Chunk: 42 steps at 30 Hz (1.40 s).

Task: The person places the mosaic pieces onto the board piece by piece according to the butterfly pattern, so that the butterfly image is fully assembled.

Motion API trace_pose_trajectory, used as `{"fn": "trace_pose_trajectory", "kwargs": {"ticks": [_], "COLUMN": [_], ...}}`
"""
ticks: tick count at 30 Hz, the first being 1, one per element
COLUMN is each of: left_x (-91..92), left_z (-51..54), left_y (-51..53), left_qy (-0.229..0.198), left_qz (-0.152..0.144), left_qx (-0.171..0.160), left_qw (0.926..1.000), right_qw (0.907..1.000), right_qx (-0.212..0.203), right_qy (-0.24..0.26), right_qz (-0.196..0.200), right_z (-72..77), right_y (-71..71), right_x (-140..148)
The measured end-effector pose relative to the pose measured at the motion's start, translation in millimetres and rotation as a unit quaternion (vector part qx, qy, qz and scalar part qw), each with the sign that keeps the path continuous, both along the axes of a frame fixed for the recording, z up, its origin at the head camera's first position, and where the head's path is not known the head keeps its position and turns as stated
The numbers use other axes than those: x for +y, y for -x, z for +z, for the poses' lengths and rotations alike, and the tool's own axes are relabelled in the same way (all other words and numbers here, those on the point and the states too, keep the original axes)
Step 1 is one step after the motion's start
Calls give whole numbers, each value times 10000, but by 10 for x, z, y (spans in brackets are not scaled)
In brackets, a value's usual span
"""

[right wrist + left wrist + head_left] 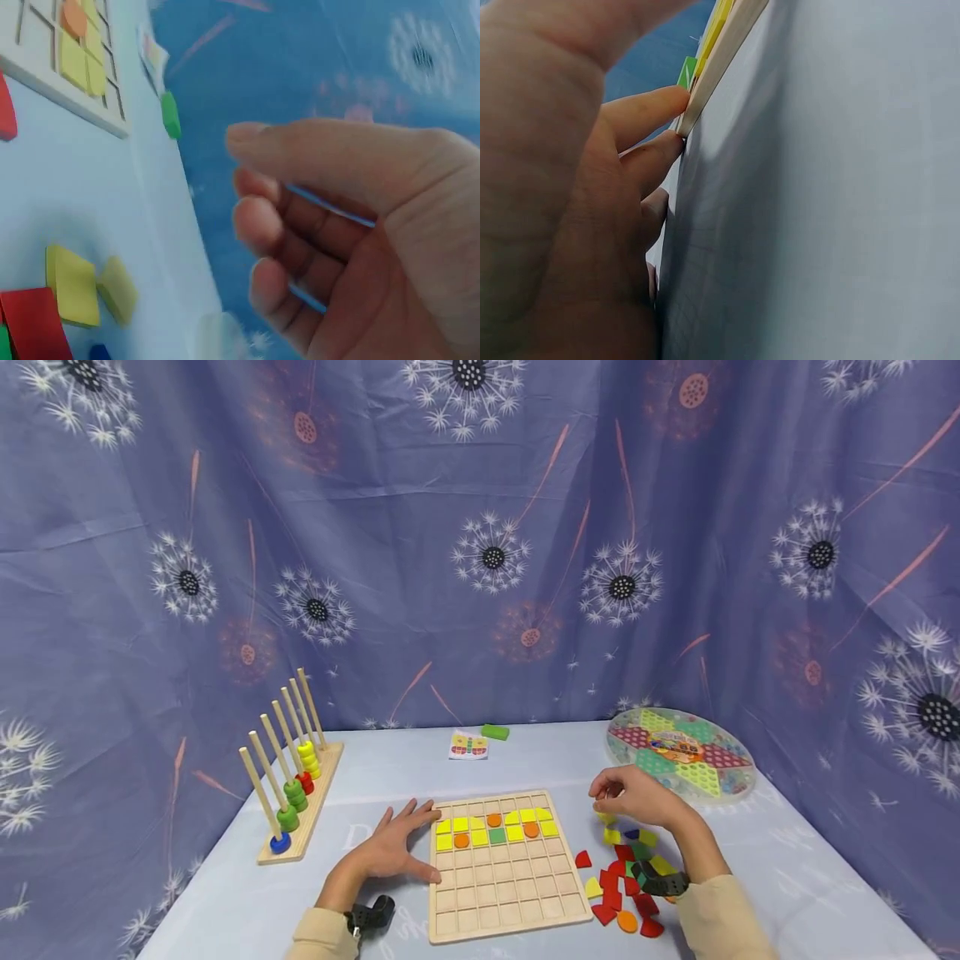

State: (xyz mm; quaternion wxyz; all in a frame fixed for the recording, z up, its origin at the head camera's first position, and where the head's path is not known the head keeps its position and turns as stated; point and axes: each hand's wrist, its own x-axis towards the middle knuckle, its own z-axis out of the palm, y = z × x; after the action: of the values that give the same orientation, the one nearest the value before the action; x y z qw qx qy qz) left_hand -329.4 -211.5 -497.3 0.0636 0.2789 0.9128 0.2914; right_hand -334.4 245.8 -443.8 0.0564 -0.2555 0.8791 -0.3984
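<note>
On the table lies a wooden grid board [504, 887], its upper rows holding yellow tiles, orange discs and a green square. My left hand [393, 849] is spread along the board's left side, thumb and fingertips touching the edge; in the left wrist view, straight fingers [646, 114] meet that wooden edge. To the board's right, my right hand [636, 795] hovers over loose tiles. Its fingers are loosely bent with nothing visible between them in the right wrist view. Just beneath its fingertips is a yellow tile [118, 290], beside another yellow tile [73, 286].
Loose red tiles [612, 900], an orange disc [627, 922] and other pieces lie right of the board. A peg stand [318, 797] with coloured beads is at left. At the back are a pattern card [468, 746], a green block [495, 732] and a round game board [701, 789].
</note>
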Motion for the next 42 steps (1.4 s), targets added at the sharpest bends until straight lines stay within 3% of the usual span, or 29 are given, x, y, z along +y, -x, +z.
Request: {"fn": "trace_pose_trajectory", "kwargs": {"ticks": [3,7,12,16,26,35,42], "left_x": [29,28,9,2,5,-13,8], "left_z": [-19,-17,-22,-51,-35,-47,-42], "left_y": [-1,7,5,-11,7,5,12], "left_qy": [-1,-19,-14,-14,34,17,38], "left_qz": [-61,-57,-27,6,39,61,75], "left_qx": [-7,34,-11,-2,76,96,44], "left_qw": [10000,10000,10000,10000,10000,9999,10000], "right_qw": [9993,9962,9912,9868,9846,9866,9882], "right_qx": [-12,-164,-539,-787,-742,-148,-68], "right_qy": [-152,-390,-616,-821,-1180,-1476,-1452], "right_qz": [328,759,1036,1149,1051,680,479], "right_z": [33,-35,-188,-217,-198,-209,-250], "right_y": [-86,-251,-440,-506,-545,-515,-536], "right_x": [-46,-80,-202,-306,-301,-277,-334]}}
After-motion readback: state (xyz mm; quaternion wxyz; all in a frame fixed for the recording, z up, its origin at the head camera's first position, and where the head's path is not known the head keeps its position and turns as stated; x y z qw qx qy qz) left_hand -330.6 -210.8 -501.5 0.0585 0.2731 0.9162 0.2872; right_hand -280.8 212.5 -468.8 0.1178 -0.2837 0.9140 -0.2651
